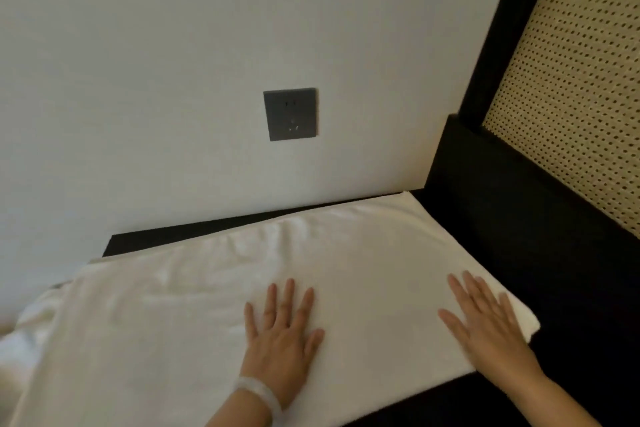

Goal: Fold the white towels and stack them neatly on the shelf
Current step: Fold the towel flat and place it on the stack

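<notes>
My left hand (282, 340) and right hand (485, 322) press flat, fingers spread wide, on the white towel (311, 253) covering the dark counter (519, 236).

Light is dim, soft and even; its source is out of view. The wall (138, 45) reads flat grey-cream. There are no hard shadows, only faint shading in the creases of the white towel (242, 270), which is the brightest area and shows no glare. The black wood surface (519, 236) is crushed to near-uniform dark, grain lost. The right hand (485, 326) is smeared, finger edges soft; the left hand (282, 333) is sharper. Fine detail is soft throughout. Wide-angle distortion: the dark frame post (498, 28) leans, and the towel's lower left edge blurs.
</notes>
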Action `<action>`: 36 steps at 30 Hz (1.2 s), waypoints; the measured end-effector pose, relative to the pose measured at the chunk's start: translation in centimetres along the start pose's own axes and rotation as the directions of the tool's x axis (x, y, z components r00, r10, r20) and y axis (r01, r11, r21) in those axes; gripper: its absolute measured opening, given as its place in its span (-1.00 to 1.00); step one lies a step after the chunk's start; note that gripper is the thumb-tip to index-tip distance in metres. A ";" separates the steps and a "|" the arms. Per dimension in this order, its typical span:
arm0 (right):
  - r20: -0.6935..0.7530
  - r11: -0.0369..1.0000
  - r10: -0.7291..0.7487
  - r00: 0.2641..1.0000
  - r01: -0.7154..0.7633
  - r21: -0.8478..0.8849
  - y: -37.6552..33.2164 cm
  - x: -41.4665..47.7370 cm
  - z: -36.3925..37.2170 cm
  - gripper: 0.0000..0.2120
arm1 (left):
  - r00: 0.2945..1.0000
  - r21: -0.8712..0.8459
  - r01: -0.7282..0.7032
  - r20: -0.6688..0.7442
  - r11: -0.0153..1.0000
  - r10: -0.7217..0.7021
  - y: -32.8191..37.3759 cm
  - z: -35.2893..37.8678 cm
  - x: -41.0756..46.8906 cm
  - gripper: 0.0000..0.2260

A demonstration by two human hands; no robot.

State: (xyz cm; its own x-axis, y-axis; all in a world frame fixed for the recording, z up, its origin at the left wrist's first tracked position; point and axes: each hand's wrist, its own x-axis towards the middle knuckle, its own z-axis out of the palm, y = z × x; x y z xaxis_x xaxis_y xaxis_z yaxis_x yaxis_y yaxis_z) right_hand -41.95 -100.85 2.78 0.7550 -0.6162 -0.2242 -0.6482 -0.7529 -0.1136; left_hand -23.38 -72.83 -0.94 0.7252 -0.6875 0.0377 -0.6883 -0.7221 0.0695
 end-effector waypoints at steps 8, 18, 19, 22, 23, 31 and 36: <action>0.131 0.941 0.006 0.991 0.038 -0.335 -4.6 0.6 -6.7 -0.04 | 0.997 0.013 0.066 0.034 0.998 -0.066 -7.7 -0.9 -5.0 -0.46; 0.067 0.895 -0.412 0.909 0.417 -0.156 -18.2 7.7 0.7 -0.20 | 0.936 0.129 0.343 0.033 0.930 -0.350 -15.1 -1.4 -3.7 -0.46; 0.076 0.913 -0.382 0.921 0.389 -0.122 -17.9 7.1 1.4 -0.31 | 0.941 0.114 0.332 0.035 0.936 -0.337 -15.2 -1.4 -4.3 -0.46; -0.004 0.888 -0.458 0.889 0.457 -0.051 -16.6 5.5 3.0 -0.39 | 0.943 0.027 0.313 0.105 0.949 -0.314 -14.8 -1.6 -5.9 -0.44; -0.008 0.878 -0.477 0.879 0.477 -0.039 -16.6 5.2 2.7 -0.37 | 0.941 0.001 0.310 0.138 0.951 -0.308 -14.8 -1.8 -6.0 -0.44; -0.164 0.810 -0.567 0.807 0.583 0.070 -21.7 12.3 -2.9 -0.54 | 0.989 -0.171 0.120 0.109 0.978 -0.103 -13.9 -7.4 5.7 -0.42; -0.003 0.806 -0.591 0.806 0.591 0.016 -23.9 16.1 -4.6 -0.85 | 0.977 -0.103 -0.031 0.205 0.994 0.052 -14.8 -8.5 11.8 -0.68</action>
State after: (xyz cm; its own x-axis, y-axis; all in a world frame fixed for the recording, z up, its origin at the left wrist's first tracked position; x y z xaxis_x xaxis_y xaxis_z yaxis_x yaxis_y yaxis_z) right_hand -13.83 -93.85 6.30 0.9924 -0.0522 -0.1111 -0.0777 -0.9678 -0.2392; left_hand -4.49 -69.65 6.93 0.6689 -0.7250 -0.1642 -0.7047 -0.6888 0.1701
